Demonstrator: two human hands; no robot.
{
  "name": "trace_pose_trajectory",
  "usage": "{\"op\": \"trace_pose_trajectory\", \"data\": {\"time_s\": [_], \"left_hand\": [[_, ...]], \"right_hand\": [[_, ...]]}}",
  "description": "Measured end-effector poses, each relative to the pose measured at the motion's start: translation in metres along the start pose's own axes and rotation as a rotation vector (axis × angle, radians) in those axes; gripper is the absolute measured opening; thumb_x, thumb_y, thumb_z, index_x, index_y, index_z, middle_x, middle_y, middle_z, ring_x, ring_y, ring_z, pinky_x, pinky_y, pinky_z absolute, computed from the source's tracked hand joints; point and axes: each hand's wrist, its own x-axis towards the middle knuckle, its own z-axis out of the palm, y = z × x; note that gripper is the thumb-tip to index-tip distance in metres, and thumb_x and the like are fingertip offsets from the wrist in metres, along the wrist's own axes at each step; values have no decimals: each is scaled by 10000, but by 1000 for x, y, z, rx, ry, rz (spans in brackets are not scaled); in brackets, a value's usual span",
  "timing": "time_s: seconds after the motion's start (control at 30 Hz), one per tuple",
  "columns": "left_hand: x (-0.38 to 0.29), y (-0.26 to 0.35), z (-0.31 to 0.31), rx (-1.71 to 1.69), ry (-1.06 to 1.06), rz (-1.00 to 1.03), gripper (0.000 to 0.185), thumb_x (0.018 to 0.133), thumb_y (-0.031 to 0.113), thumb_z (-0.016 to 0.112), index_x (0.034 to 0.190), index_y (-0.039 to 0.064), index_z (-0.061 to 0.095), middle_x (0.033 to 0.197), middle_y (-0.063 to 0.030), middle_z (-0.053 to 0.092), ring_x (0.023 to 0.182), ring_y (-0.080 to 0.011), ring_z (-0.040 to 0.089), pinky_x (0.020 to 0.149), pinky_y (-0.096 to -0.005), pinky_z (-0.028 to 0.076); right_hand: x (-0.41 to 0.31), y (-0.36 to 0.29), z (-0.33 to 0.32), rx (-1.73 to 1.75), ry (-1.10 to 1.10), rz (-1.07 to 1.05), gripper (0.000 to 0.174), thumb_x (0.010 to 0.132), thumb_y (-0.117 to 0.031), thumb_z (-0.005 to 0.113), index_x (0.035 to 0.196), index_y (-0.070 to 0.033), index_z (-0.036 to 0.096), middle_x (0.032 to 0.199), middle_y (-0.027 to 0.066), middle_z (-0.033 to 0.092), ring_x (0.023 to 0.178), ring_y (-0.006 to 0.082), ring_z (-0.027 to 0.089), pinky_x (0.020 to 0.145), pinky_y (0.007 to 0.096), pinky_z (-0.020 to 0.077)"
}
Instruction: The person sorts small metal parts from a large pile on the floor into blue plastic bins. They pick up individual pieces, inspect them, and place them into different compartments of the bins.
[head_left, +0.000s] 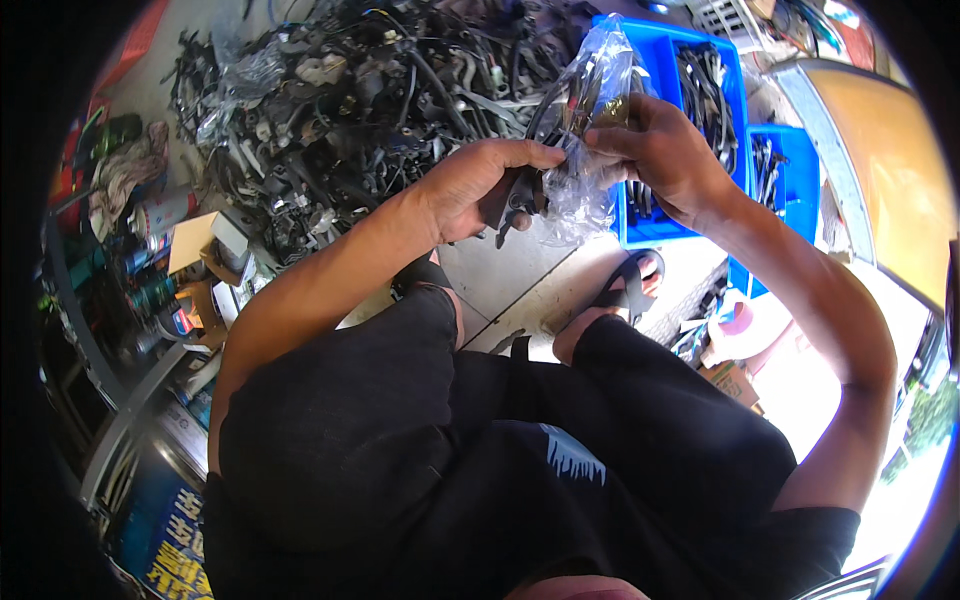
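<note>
Both of my hands are raised in front of me over the floor, close together at a clear plastic bag (577, 206). My left hand (476, 184) grips a small black mechanical part (517, 199) at the bag's left side. Its thumb lies along the top, near the plastic. With thumb and fingers, my right hand (671, 154) pinches the crumpled bag from the right. Dark, cable-like pieces show through the upper plastic. Folds and glare hide much of what is inside, and whether the black part is joined to those pieces cannot be told.
A large heap of black and grey parts (360, 112) covers the floor ahead. Blue plastic bins (656, 37) with dark levers stand at the right, beside an orange panel (892, 150). Open cardboard boxes (196, 244) and spray cans (161, 212) crowd the left.
</note>
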Motion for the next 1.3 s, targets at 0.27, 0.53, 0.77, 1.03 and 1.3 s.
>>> {"op": "trace_pose_trajectory", "data": {"time_s": [0.27,0.53,0.77,1.03,1.3], "left_hand": [[16,-39,5,-2,-43,-247,309,938,186,578,1141,-13,701,983,-132,770,837,-239,757,677,-441,655],[10,-71,17,293,-113,-276,309,931,127,772,1217,37,697,1033,-32,739,865,-136,707,670,-293,561],[11,-77,18,1159,-54,-193,263,818,164,781,937,-64,728,724,-97,723,683,-156,711,604,-359,542],[-12,-46,12,667,-189,-489,269,941,10,628,1206,-7,667,1008,-132,796,904,-207,776,819,-323,632],[79,-43,92,420,-49,-288,260,1047,25,608,1298,90,614,1251,-154,734,1174,-269,733,962,-417,637]], "right_hand": [[-70,44,-16,-164,171,-11,280,977,-174,782,1060,80,702,910,163,789,817,193,758,764,348,590],[-87,128,4,216,156,11,220,915,-94,835,1025,26,687,906,89,769,832,150,727,772,346,590],[-99,168,1,211,61,131,193,897,-118,846,966,30,744,838,88,761,799,160,735,731,350,578],[-142,187,-88,500,1073,-312,107,971,-50,653,966,37,715,867,162,780,749,220,749,733,335,590],[-171,209,-133,747,1534,-230,73,898,-1,690,956,-44,700,838,44,689,661,116,578,665,257,478]]}}
